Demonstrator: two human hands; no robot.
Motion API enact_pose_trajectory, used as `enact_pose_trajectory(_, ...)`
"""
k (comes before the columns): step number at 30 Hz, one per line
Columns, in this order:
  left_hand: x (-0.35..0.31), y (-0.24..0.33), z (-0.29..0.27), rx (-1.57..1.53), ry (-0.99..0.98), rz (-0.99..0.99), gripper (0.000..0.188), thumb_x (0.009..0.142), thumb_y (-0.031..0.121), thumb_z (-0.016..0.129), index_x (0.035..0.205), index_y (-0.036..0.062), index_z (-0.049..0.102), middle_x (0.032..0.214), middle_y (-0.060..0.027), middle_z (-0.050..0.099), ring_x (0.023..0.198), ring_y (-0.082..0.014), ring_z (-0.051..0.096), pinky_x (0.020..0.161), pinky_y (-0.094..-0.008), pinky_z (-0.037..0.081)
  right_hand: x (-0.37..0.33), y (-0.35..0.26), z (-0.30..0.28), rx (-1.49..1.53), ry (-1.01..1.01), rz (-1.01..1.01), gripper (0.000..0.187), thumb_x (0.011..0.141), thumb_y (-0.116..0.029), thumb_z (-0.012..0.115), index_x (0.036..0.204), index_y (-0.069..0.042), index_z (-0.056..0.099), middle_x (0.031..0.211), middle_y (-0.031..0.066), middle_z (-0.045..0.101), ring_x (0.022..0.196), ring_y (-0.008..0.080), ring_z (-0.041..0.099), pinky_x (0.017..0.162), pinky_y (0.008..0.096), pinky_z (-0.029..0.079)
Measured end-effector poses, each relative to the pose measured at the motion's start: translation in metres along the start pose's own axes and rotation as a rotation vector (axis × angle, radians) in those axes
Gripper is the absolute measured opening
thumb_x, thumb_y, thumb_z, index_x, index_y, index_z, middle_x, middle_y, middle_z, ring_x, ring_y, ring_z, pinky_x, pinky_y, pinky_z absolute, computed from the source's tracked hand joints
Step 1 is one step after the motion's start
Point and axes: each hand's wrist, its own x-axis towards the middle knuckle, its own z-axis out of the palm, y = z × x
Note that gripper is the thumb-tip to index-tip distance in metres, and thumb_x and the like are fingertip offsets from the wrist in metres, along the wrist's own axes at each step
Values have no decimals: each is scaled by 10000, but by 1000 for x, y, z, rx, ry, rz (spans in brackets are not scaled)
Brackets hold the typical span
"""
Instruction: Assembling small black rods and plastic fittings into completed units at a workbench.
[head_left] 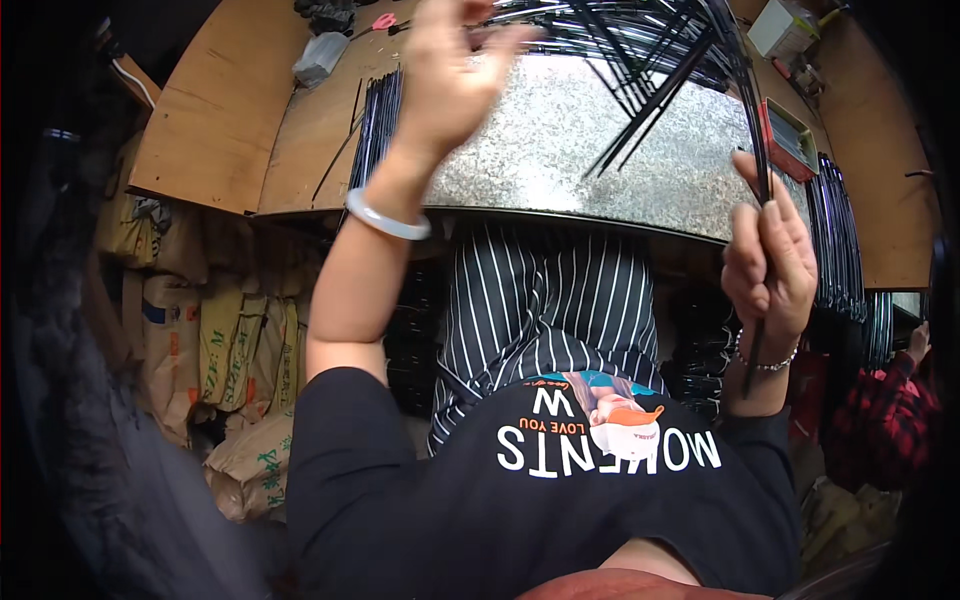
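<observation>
Hands: right hand [768, 262] grips black rods [655, 70] over galvanized sheet [560, 150]; plywood bench [215, 110].

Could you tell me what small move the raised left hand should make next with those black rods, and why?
Probably bring the left hand across to the fanned tips of the black rods and gather them. The right hand grips only the bundle's lower end, so the upper ends splay loosely above the metal sheet, while the left hand is raised, open and appears to hold nothing.
</observation>
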Motion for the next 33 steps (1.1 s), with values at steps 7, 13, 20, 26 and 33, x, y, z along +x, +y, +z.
enact_pose_trajectory(7, -71, -131, -98, 1107, -500, -716, 391, 858, 338, 576, 1001, -25, 589, 1016, -228, 619, 966, -375, 595, 841, -461, 460, 28, 11, -5, 22, -85, -118, 384, 994, -119, 292, 1342, 43, 313, 620, -2, 391, 366, 8, 244, 310, 138, 229)
enact_pose_trajectory(13, -55, -137, -104, 1050, -588, -893, 364, 848, 323, 597, 902, -36, 621, 861, -176, 667, 835, -320, 641, 795, -409, 486, 42, 23, -11, -79, -19, -159, 364, 1000, -139, 295, 1320, 23, 350, 606, -8, 394, 363, 8, 246, 310, 137, 240)
enact_pose_trajectory(20, -34, -94, -107, 18, 3, -838, 200, 891, 205, 592, 876, 8, 620, 716, -14, 603, 566, -52, 500, 544, -191, 417, 48, 31, -20, -114, -57, -234, 342, 998, -141, 321, 1294, 21, 378, 680, 31, 488, 403, 13, 338, 343, 134, 298)
enact_pose_trajectory(26, -20, 16, -18, -512, -225, -590, 161, 928, 170, 543, 926, 15, 584, 742, -14, 601, 607, -52, 517, 549, -178, 415, 69, 59, -14, -315, 57, -371, 342, 995, -140, 327, 1298, 13, 370, 1047, 164, 606, 837, 170, 618, 745, 260, 512)
enact_pose_trajectory(33, -25, 64, 40, -806, -377, -611, 135, 947, 158, 505, 976, 29, 530, 801, -41, 578, 661, -87, 541, 611, -201, 456, 62, 58, -4, -127, -20, -235, 319, 989, -153, 373, 1267, 0, 403, 917, 129, 625, 717, 115, 608, 608, 203, 498)
